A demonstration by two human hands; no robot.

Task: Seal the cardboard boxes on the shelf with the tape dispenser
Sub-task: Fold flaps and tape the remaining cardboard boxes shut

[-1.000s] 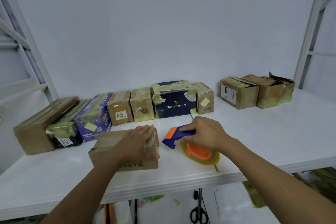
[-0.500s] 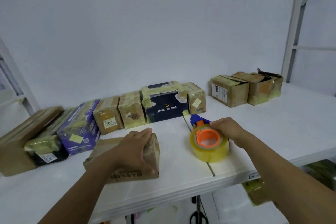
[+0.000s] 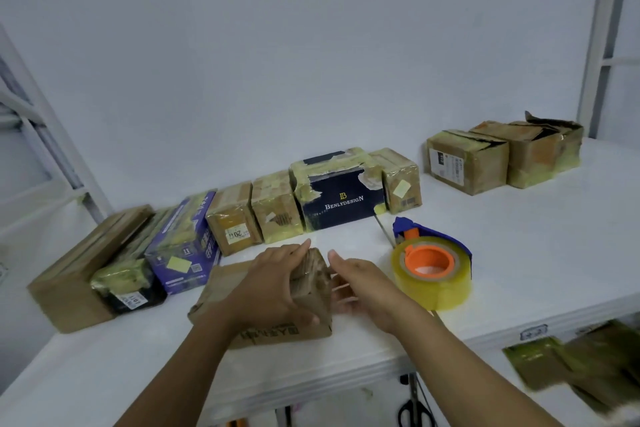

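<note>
Cardboard box (image 3: 221, 288), brown and a little turned, lies near the front edge of the white shelf (image 3: 519, 253), with printed letters on its near side. The left hand (image 3: 273, 284) lies across its top. The fingers reach over the far right corner and the thumb comes down the near side, so this hand grips the box. The right hand (image 3: 360, 282) is just beside the right end of the box, with straight, slightly spread fingers that hold nothing. They are blurred, and I cannot tell whether they touch the cardboard.

To the right of that hand the tape dispenser (image 3: 433, 267) lies on the shelf, free of both hands. Its roll of yellowish clear tape faces up, with an orange hub in the middle and a blue frame showing behind it.

Along the back wall stands a row of boxes (image 3: 277, 208), side by side: a long brown box (image 3: 76, 274) at the left end, a dark parcel (image 3: 128, 288) wrapped in film, a purple box (image 3: 183, 246), two small brown ones, a dark blue box (image 3: 343, 198) marked BENLYDESIGN, and one more small brown one. Most carry patches of yellowish tape. Well apart from them, farther right, two brown boxes (image 3: 467, 163) stand touching; the right one has a torn flap (image 3: 540, 118) sticking up.

Below the shelf a pair of scissors (image 3: 415, 412) shows, and flat greenish packets (image 3: 571, 367) lie on a lower level at the right.
</note>
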